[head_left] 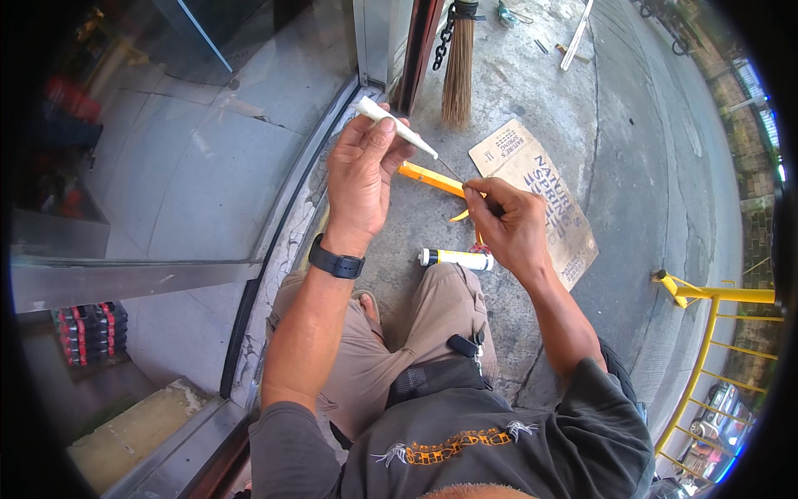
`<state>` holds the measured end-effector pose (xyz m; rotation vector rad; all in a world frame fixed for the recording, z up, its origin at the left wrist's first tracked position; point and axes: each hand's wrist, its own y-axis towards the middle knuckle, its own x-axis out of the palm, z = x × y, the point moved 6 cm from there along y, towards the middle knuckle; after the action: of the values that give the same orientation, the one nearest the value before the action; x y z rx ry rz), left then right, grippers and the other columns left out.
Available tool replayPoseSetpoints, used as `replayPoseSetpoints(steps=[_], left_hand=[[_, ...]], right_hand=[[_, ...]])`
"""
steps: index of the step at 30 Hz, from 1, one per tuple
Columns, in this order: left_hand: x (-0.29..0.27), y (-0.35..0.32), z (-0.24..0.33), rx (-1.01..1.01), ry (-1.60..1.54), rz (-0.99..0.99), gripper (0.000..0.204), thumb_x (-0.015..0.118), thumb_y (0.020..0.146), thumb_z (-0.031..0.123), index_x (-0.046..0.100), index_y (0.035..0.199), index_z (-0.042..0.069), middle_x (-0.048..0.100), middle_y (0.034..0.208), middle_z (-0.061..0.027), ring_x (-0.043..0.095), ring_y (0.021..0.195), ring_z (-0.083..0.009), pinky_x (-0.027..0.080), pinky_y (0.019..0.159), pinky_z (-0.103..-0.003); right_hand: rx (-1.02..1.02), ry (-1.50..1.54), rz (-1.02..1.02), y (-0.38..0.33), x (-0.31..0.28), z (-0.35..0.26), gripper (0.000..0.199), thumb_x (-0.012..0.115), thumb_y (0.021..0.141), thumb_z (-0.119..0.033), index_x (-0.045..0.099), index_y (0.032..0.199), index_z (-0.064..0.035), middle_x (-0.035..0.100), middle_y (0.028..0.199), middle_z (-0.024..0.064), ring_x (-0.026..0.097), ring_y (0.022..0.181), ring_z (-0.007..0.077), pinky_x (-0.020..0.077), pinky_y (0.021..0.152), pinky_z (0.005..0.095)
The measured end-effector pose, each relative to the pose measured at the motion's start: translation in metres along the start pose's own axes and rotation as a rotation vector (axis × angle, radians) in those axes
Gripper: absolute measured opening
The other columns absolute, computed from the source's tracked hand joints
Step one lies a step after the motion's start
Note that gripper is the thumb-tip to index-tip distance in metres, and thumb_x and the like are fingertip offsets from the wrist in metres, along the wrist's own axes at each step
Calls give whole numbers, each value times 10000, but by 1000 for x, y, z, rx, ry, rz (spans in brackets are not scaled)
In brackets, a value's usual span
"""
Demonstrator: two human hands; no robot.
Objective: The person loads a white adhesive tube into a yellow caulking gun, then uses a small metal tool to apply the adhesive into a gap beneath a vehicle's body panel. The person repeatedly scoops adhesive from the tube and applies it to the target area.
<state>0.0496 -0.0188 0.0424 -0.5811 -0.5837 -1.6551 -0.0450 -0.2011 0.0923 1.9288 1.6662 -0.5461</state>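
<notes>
My left hand (359, 179) is closed around a white tapered sealant nozzle (409, 135), its narrow tip pointing right and slightly down. Level with my chest, my right hand (517, 226) pinches a thin wire-like piece (451, 174), which reaches toward the nozzle's tip; whether the two touch I cannot tell. Beneath my hands an orange-yellow caulking gun (432, 178) lies on the concrete, partly hidden by my right hand. A white sealant cartridge (457, 259) with a black end lies on the ground by my knee.
Flattened cardboard (573, 218) lies to the right. Ahead, a stick broom (458, 75) stands near a chain (443, 37) and the door frame. On the left runs a glass door's metal track (291, 179). A yellow metal barrier (715, 296) stands at far right.
</notes>
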Motion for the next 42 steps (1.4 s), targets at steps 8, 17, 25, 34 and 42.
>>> replayPoseSetpoints(steps=[8,17,25,34,42], left_hand=[[-1,0,1,9,4,-17,334,642,1025,192,582,1317,42,686,1134,-109,699,1017,-195,597,918,-327],[10,-5,-2,16,32,-64,339,646,1021,145,599,1329,10,705,1111,-108,699,1024,-179,611,899,-346],[1,-1,4,97,53,-19,367,652,1017,137,597,1351,-6,707,1155,-120,702,1033,-181,611,894,-331],[28,-17,10,178,225,-100,369,661,1004,107,593,1340,-33,712,1082,-104,692,1007,-175,567,916,-334],[43,-29,0,261,296,-226,307,675,978,20,624,1272,-49,701,1157,-135,674,1083,-175,559,970,-325]], right_hand=[[-69,74,51,0,0,15,146,692,952,-102,734,1042,5,678,719,80,622,625,113,500,593,306],[-22,147,90,3,6,27,135,688,962,-103,723,1027,10,660,790,65,566,668,110,463,608,296],[12,57,100,-17,-12,27,135,696,934,-74,723,1019,27,656,743,85,580,659,126,471,612,312],[-33,179,84,3,5,38,186,690,994,-158,714,1002,27,674,845,0,525,785,52,445,690,239],[52,594,47,8,23,74,211,694,996,-234,735,1006,-27,665,842,-34,544,786,59,448,710,249]])
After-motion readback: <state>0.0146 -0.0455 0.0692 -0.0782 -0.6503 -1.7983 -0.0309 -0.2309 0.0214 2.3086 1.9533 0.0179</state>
